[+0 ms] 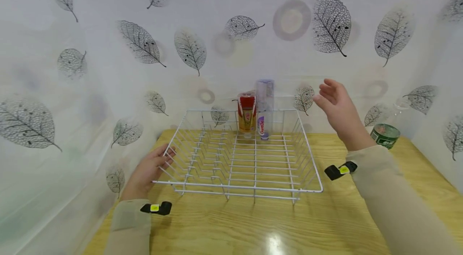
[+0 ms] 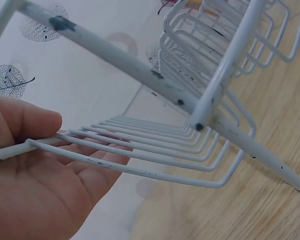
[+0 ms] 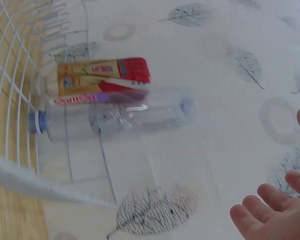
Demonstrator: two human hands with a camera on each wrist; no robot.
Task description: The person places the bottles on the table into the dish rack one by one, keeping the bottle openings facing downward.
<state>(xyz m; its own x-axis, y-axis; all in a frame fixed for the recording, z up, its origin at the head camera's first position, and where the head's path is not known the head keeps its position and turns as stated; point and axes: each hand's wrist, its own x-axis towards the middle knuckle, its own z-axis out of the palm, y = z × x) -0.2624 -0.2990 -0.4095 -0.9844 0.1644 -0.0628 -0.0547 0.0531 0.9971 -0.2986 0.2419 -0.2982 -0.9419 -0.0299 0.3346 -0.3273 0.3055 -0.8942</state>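
at lower left, left hand (image 1: 149,170), grip holding white wire rack (image 1: 238,186), upended bottle (image 1: 265,102) inside, at right, right hand (image 1: 339,109), grip wide

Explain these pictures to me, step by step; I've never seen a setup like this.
There is no machine here: a person is working with two bare hands. The wide picture looks forward and down from the head. The other two are taken from the left and right wrists, each facing that hand's work.

On the wooden table sits a white wire rack. Inside it, near the back, stand a red and gold pack and, beside it, a clear bottle with its cap down. A green container is off to the right, partly behind the right forearm.

The left hand grips the rack's side, thumb over the rim wire. The right hand is raised in the air and holds nothing.
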